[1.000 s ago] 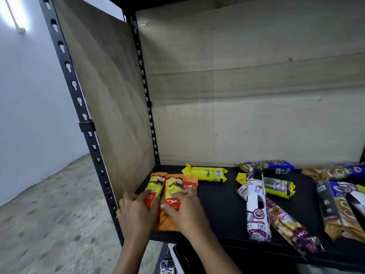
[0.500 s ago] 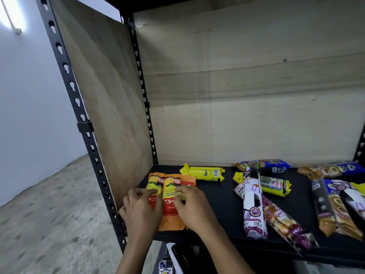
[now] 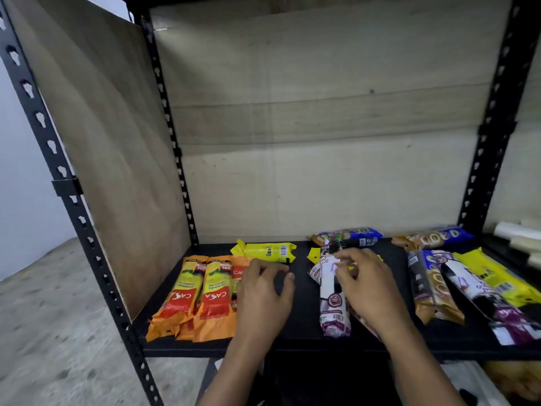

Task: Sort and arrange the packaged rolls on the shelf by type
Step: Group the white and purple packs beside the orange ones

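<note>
Three orange packaged rolls (image 3: pixel 190 297) lie side by side at the left end of the black shelf (image 3: pixel 298 338). My left hand (image 3: pixel 263 294) hovers just right of them, fingers loosely curled, holding nothing. My right hand (image 3: pixel 366 285) is over a white and purple roll (image 3: pixel 332 306) in the middle; its fingertips reach the roll's far end, with no clear grip. A yellow roll (image 3: pixel 266 251) lies behind my left hand. Another yellow pack (image 3: pixel 314 254) is mostly hidden under my right hand.
Blue and brown rolls (image 3: pixel 351 234) lie along the back. Further packs, brown (image 3: pixel 433 291), white and purple (image 3: pixel 480 291) and yellow (image 3: pixel 497 276), crowd the right end. Wooden panels close the left side and back. Black posts (image 3: pixel 494 118) stand at the corners.
Both hands have left the orange rolls and moved right. My right hand now reaches the white and purple roll. The view has swung right.
</note>
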The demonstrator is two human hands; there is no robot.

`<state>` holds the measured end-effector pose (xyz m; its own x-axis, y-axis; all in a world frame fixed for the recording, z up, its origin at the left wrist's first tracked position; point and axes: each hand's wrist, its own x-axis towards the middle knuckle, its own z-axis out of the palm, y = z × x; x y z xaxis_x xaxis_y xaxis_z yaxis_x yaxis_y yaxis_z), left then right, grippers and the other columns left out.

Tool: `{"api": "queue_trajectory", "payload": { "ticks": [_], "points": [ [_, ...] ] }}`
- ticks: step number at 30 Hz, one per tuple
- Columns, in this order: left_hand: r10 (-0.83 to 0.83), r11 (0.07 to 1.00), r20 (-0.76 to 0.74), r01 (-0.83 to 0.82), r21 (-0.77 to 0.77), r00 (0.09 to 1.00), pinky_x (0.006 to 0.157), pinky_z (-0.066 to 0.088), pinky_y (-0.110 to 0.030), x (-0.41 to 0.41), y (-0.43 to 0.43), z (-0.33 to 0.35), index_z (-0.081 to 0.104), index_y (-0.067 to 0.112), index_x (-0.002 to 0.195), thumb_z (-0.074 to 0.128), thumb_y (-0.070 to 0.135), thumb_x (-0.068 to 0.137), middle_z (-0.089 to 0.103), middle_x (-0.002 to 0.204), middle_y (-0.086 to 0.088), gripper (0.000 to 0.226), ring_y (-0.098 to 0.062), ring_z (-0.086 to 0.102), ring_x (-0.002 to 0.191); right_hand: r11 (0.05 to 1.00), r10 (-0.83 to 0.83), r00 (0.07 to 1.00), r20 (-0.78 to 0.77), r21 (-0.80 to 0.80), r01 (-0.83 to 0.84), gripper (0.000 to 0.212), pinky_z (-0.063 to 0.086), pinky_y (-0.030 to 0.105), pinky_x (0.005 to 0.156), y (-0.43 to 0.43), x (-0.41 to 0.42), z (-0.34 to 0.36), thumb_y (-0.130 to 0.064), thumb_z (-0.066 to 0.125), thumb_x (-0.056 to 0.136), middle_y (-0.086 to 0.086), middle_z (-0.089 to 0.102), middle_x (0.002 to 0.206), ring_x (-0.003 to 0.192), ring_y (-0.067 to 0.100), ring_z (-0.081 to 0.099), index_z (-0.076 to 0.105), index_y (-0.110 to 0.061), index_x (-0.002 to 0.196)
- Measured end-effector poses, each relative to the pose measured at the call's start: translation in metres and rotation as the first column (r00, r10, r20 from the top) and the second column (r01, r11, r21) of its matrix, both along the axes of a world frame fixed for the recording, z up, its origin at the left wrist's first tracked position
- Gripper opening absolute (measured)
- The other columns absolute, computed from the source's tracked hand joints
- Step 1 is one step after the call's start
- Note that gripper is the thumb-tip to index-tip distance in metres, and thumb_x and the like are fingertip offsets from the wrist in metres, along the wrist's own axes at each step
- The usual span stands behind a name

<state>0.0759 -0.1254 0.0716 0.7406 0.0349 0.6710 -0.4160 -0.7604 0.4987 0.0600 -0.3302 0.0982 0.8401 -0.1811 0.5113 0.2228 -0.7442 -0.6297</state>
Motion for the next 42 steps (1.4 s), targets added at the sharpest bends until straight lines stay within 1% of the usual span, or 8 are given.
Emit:
{"api": "queue_trajectory", "payload": {
  "ticks": [9,15,17,21,27,32,38,42],
  "points": [
    [-0.216,0.976,-0.198,0.216,-0.019,0.956,0.082,0.04,-0.022,0.011,-0.074,-0.008,0.065,0.027,0.119,0.06,0.043,0.092,0.049,0.114,0.006,0.032,-0.013,0.053,0.108,0.991,-0.107,0.991,-0.08,-0.087,0.1,0.025,0.045,0.027,0.076,-0.055,-0.013,-0.006,-0.029,0.058,0.093,-0.007,0.055,0.1,0.086,0.01,0.056,0.066,-0.024,0.116],
    [-0.227,0.973,-0.337,0.231,-0.026,0.914,0.088,0.054,-0.043,0.008,-0.094,-0.023,0.05,0.038,0.137,0.054,0.061,0.08,0.029,0.132,0.006,0.062,-0.021,0.053,0.116,0.993,-0.062,0.97,-0.235,-0.109,0.037,0.039,0.052,0.038,0.088,-0.066,-0.015,-0.025,-0.042,0.06,0.091,-0.007,0.056,0.115,0.105,0.012,0.057,0.056,-0.029,0.128],
    [-0.21,0.975,-0.387,0.222,-0.014,0.898,0.089,0.054,-0.042,0.006,-0.097,-0.027,0.047,0.037,0.14,0.054,0.067,0.079,0.026,0.137,0.006,0.068,-0.022,0.053,0.117,0.992,-0.03,0.942,-0.335,-0.123,-0.012,0.051,0.051,0.043,0.092,-0.068,-0.014,-0.033,-0.049,0.06,0.089,-0.006,0.053,0.125,0.115,0.015,0.054,0.05,-0.03,0.135],
    [-0.237,0.971,-0.384,0.229,-0.065,0.893,0.085,0.053,-0.033,0.004,-0.098,-0.033,0.046,0.037,0.141,0.066,0.05,0.086,0.029,0.141,0.004,0.059,-0.021,0.057,0.115,0.991,0.071,0.896,-0.437,-0.074,-0.115,0.055,0.049,0.039,0.096,-0.063,-0.013,-0.045,-0.052,0.064,0.085,-0.003,0.054,0.125,0.117,0.017,0.054,0.051,-0.034,0.135],
    [-0.261,0.963,-0.339,0.22,-0.154,0.904,0.084,0.051,-0.025,0.0,-0.091,-0.033,0.051,0.035,0.138,0.07,0.037,0.082,0.036,0.135,0.006,0.059,-0.014,0.056,0.112,0.981,0.161,0.878,-0.45,-0.023,-0.192,0.064,0.05,0.026,0.075,-0.055,-0.006,-0.044,-0.049,0.07,0.069,-0.005,0.06,0.112,0.094,0.01,0.061,0.052,-0.036,0.129],
    [-0.181,0.978,-0.289,0.14,-0.158,0.94,0.079,0.043,-0.019,-0.002,-0.068,-0.028,0.053,0.032,0.139,0.069,0.042,0.084,0.039,0.131,0.007,0.059,-0.003,0.051,0.1,0.985,0.172,0.913,-0.369,0.069,-0.158,0.058,0.055,0.03,0.075,-0.034,-0.005,-0.045,-0.058,0.065,0.064,-0.009,0.066,0.105,0.087,0.006,0.065,0.059,-0.039,0.119],
    [-0.072,0.99,-0.254,0.039,-0.133,0.964,0.081,0.042,-0.018,-0.003,-0.029,-0.025,0.055,0.026,0.139,0.069,0.031,0.084,0.041,0.133,0.0,0.057,-0.007,0.048,0.1,0.985,0.157,0.936,-0.316,0.125,-0.123,0.051,0.055,0.03,0.075,-0.007,0.002,-0.045,-0.047,0.073,0.075,-0.005,0.066,0.106,0.088,0.009,0.065,0.059,-0.034,0.122],
    [-0.006,0.996,-0.285,-0.021,-0.089,0.959,0.083,0.053,-0.027,-0.004,-0.012,-0.03,0.054,0.022,0.14,0.07,0.033,0.085,0.04,0.139,-0.004,0.058,-0.018,0.055,0.11,0.981,0.138,0.951,-0.276,0.171,-0.092,0.052,0.057,0.036,0.08,0.013,0.007,-0.046,-0.048,0.071,0.076,-0.005,0.066,0.107,0.09,0.01,0.065,0.058,-0.031,0.124]
  ]
}}
